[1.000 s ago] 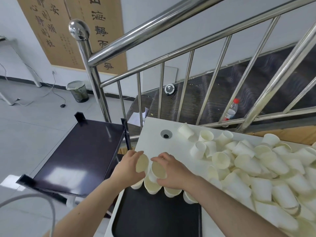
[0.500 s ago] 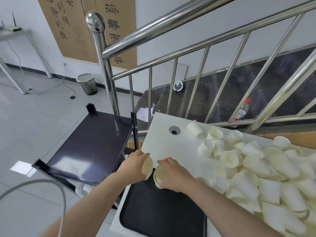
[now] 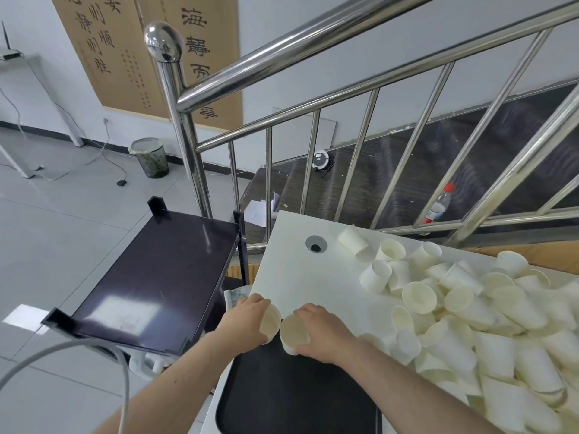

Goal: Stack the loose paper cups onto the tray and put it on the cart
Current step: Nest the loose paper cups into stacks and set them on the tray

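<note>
A black tray (image 3: 297, 399) lies at the near left of the white table (image 3: 300, 277). At the tray's far edge my left hand (image 3: 244, 321) grips a paper cup (image 3: 271, 321) lying on its side, mouth turned right. Close beside it my right hand (image 3: 322, 332) grips a second paper cup (image 3: 293, 332), mouth facing me. The two cups nearly touch. A large heap of loose paper cups (image 3: 470, 324) covers the right side of the table. The black cart (image 3: 156, 283) stands left of the table, its top shelf bare.
A steel stair railing (image 3: 194, 170) rises just behind the table and cart. A cable hole (image 3: 315, 244) sits in the table's far left. A water bottle (image 3: 438, 205) stands on the stairs. A waste bin (image 3: 150, 158) is on the floor far left. A grey cable (image 3: 62, 355) curves at lower left.
The row of cups seen under my hands a second ago is out of sight now. Both hands stay at the tray's far edge, each with a cup. The view has shifted right and down.
</note>
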